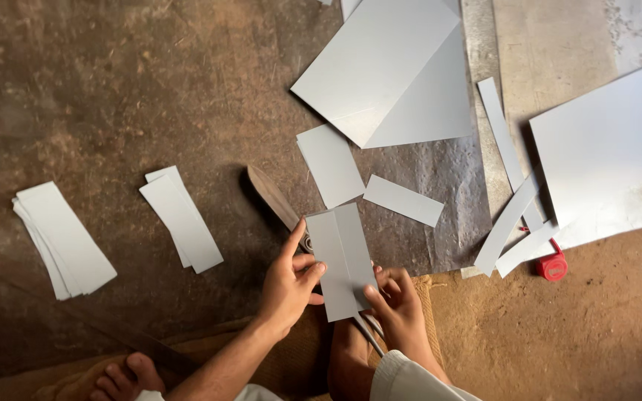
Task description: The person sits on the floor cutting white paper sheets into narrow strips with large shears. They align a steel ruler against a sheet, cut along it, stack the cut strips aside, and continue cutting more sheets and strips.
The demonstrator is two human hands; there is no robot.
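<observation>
My left hand [289,282] and my right hand [397,301] both hold a folded grey sheet piece [341,260] upright between them, left fingers on its left edge, right thumb on its lower right corner. Behind the piece lies a pair of metal shears [369,336] with a wooden handle [270,194] sticking out toward the upper left. My bare feet [122,376] rest on the floor below.
Stacks of cut grey strips lie at the left [61,239] and centre-left [182,217]. Loose pieces [403,200] and large sheets [388,70], [611,160] lie ahead and right. Narrow offcuts [510,215] and a red tape measure [553,266] sit at the right.
</observation>
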